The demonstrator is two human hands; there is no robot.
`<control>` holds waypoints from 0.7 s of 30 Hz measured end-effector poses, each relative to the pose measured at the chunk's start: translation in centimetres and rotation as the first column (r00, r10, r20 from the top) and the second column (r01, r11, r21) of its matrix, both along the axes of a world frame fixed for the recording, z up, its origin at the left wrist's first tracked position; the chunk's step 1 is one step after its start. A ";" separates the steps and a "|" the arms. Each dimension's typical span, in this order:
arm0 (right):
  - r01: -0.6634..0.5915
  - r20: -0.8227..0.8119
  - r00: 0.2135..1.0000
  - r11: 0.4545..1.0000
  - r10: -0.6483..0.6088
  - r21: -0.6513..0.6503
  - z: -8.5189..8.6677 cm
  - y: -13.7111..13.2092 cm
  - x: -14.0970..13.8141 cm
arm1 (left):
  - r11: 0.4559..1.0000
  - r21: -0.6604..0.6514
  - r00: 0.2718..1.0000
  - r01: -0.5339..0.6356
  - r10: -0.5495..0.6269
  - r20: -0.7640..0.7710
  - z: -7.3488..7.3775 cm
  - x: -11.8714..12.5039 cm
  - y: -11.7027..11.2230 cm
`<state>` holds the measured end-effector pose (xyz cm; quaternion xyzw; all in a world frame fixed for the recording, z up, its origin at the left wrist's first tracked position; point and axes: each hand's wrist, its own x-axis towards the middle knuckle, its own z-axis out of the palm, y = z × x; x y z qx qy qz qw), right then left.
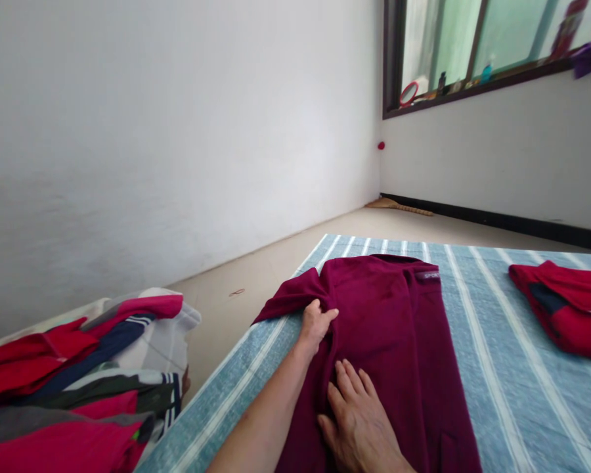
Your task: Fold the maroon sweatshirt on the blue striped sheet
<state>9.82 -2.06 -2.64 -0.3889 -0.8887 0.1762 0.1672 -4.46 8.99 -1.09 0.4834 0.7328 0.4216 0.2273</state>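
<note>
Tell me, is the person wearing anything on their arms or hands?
No. Both hands are bare: the left hand and the right hand show no gloves, rings or watch. The left forearm is bare too, with no sleeve in view. Only the right wrist shows, also uncovered. The nails look short and unpainted.

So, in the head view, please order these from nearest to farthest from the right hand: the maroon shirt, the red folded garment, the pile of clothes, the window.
1. maroon shirt: directly under the right hand, which lies flat on it.
2. pile of clothes: on the left, beside the striped mat.
3. red folded garment: on the mat, far right.
4. window: high on the far wall.

Items 2 and 3 are close to call.
</note>
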 end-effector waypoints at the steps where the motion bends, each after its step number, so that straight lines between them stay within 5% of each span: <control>1: 0.002 -0.003 1.000 1.000 -0.002 -0.004 0.0 0.0 0.0 | 1.000 0.015 0.992 -0.011 0.009 0.127 0.1 -0.5 0.0; 5: 0.004 -0.014 1.000 1.000 -0.004 -0.028 0.1 -0.1 0.1 | 0.993 0.073 0.829 -0.090 0.034 0.558 0.8 -2.5 -0.1; 10: 0.013 -0.047 0.999 0.997 -0.016 -0.072 0.5 0.1 0.0 | 0.976 0.117 0.635 -0.185 0.028 0.772 1.5 -4.0 0.2; 21: 0.002 -0.049 0.999 0.993 -0.008 -0.114 0.9 0.2 0.2 | 0.926 0.219 0.600 -0.309 0.011 0.800 2.3 -6.7 2.3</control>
